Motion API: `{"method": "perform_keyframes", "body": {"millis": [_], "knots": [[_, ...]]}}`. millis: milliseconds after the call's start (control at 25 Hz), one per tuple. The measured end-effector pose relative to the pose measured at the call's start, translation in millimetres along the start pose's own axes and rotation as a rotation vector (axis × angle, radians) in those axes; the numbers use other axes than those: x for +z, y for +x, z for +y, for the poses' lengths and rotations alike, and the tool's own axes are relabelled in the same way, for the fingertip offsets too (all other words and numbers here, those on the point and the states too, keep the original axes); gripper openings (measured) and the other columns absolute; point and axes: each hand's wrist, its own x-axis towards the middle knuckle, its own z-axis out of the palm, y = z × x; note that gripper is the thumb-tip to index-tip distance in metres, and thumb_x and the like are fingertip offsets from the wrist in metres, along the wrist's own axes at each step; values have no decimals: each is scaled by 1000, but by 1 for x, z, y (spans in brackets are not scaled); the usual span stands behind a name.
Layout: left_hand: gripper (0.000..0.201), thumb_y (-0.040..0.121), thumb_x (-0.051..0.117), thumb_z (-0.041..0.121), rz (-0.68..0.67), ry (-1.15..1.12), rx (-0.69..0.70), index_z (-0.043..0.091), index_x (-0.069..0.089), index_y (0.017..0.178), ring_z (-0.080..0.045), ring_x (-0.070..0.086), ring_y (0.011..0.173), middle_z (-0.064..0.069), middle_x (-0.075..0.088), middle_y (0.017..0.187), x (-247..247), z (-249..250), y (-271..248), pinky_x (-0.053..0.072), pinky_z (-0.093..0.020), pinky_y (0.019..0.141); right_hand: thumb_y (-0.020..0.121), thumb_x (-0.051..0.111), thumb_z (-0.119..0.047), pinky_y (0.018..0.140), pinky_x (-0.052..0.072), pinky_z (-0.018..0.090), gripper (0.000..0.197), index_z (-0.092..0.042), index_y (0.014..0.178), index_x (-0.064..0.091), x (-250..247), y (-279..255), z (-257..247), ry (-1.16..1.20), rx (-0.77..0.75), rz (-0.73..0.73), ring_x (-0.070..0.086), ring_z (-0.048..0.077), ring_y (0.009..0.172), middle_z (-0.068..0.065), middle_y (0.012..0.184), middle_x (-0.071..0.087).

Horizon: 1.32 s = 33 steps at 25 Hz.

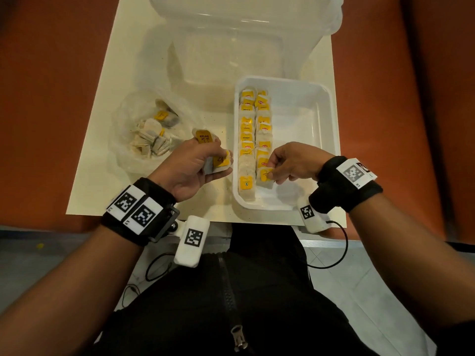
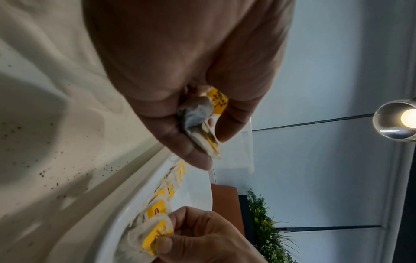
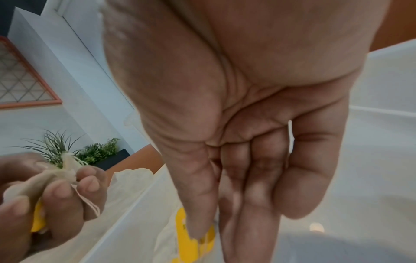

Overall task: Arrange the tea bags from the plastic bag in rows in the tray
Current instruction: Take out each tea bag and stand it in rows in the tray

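A white tray [image 1: 321, 104] holds two rows of yellow-tagged tea bags [image 1: 254, 134] along its left side. My right hand [image 1: 277, 165] pinches a tea bag [image 1: 266, 177] by its yellow tag at the near end of the second row, low over the tray floor. My left hand [image 1: 205, 160] hovers just left of the tray and grips a small bunch of tea bags [image 1: 218, 163], one yellow tag [image 1: 204, 137] sticking up. The clear plastic bag [image 1: 123, 140] with several loose tea bags [image 1: 151, 137] lies open at the left of the table.
A large clear plastic container [image 1: 244, 42] stands behind the tray. The cream tabletop [image 1: 102, 176] ends at an orange floor on both sides. The right part of the tray floor [image 1: 295, 140] is bare.
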Motion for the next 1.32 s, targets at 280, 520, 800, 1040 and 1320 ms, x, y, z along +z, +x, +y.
{"method": "perform_keyframes", "body": {"millis": [280,520,800,1040,1320], "knots": [[27,89,47,-16,61,46,58,10,50,95,-26,68,95,-20,56,116,-5,-2,-1,60,-28,67,90,72,-19,65,49,21,21,-7,106,66,0,9,0,-72,67,52,68,7,73,4,93,75],[26,89,46,-16,65,36,46,10,50,95,-25,69,93,-21,56,116,-2,-2,-1,60,-28,66,89,72,-16,76,56,28,12,-13,95,63,3,9,0,21,100,67,73,14,78,6,93,78],[26,89,47,-15,70,22,40,10,49,95,-24,69,93,-19,54,116,-2,-2,0,60,-28,65,89,73,-14,84,58,33,14,-15,88,59,3,11,-3,76,75,79,72,17,83,12,99,77],[26,89,47,-15,70,23,35,11,50,95,-26,68,95,-19,52,120,-2,-1,1,60,-29,66,88,74,-14,85,57,33,14,-14,85,60,4,11,-3,55,64,82,70,17,84,10,100,75],[25,90,48,-14,65,31,31,11,50,94,-22,73,84,-18,60,110,-2,2,2,61,-30,67,82,78,-13,76,56,31,22,-14,79,57,3,15,-2,28,65,105,66,17,73,10,88,74]]}}
